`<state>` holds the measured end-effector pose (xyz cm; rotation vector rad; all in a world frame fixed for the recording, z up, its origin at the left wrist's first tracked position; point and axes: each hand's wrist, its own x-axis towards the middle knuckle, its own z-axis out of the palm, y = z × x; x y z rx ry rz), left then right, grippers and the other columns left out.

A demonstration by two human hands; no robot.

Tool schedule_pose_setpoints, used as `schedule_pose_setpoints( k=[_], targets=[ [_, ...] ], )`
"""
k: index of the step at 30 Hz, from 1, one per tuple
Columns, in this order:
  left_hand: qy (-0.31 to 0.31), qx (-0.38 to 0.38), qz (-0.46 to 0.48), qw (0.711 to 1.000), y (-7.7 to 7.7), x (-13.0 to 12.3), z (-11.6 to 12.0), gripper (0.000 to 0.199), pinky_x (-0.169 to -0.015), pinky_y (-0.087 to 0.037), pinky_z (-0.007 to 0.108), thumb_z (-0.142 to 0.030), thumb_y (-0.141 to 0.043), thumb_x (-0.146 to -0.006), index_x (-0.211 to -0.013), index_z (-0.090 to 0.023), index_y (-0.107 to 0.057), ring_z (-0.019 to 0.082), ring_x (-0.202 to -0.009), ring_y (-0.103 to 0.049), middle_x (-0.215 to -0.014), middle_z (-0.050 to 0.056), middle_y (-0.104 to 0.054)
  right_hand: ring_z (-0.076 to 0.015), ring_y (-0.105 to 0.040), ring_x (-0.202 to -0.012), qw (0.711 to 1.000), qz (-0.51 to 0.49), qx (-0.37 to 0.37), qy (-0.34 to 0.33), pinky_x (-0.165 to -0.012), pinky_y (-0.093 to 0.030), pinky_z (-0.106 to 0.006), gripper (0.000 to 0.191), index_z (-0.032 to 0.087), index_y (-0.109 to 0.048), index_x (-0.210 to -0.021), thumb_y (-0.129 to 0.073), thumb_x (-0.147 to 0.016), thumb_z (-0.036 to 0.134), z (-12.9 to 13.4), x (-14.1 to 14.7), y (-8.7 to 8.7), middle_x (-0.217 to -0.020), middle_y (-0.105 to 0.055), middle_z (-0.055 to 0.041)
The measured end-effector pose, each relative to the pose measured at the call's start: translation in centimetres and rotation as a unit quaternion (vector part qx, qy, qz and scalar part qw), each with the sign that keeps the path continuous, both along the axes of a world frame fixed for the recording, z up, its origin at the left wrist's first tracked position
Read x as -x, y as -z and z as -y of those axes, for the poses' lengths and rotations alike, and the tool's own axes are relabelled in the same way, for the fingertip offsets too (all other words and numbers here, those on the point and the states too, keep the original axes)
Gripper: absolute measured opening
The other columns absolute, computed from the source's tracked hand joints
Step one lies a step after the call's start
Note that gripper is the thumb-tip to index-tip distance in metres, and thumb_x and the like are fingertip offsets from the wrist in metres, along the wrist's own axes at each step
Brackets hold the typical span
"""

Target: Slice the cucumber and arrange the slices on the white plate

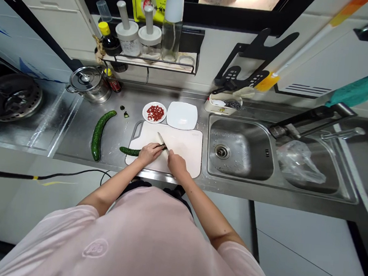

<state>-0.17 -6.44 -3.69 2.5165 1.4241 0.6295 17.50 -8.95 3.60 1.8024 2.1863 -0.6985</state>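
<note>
My left hand [149, 153] is closed over a cucumber [129, 151] that lies across the white cutting board [186, 144]. The cucumber's left end sticks out past my hand, and its middle is hidden under my fingers. In my right hand [177, 164] is a knife [162, 138], gripped by the handle, its blade pointing up and to the left. The blade is at the cucumber's right end, close to my left fingertips. On the steel counter to the left rests a second, whole cucumber [99, 135].
Behind the board stand a plate of chopped red pieces [155, 112] and a white square plate [182, 115]. Dark green scraps [126, 114] lie near a lidded pot [90, 84]. A sink [241, 152] is on the right, with a plastic bag [299, 162] beyond it.
</note>
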Motion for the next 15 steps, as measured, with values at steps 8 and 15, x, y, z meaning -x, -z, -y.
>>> schedule_pose_setpoints(
  k=[8,15],
  targets=[
    [-0.004,0.000,0.010,1.000,0.1,0.0,0.0,0.030,-0.083,-0.049,0.030,-0.031,-0.048,-0.090,-0.116,-0.026,-0.063,0.016,-0.095,-0.058,-0.104,0.006,-0.064,-0.0220,-0.063,-0.088,1.000,0.001,0.005,-0.002,-0.073,-0.041,-0.029,0.025,0.017,-0.041,-0.116,-0.027,-0.096,0.021,0.5,-0.4,0.1,-0.094,-0.065,-0.0119],
    [-0.003,0.004,0.011,1.000,0.1,0.0,0.0,0.030,-0.083,-0.049,0.031,-0.031,-0.047,-0.090,-0.115,-0.025,-0.063,0.016,-0.092,-0.059,-0.103,0.007,-0.064,-0.0220,-0.063,-0.088,0.999,0.016,0.035,-0.014,-0.072,-0.041,-0.029,0.025,0.017,-0.042,-0.115,-0.026,-0.097,0.024,1.7,-1.7,-0.2,-0.094,-0.065,-0.0128]
  ],
)
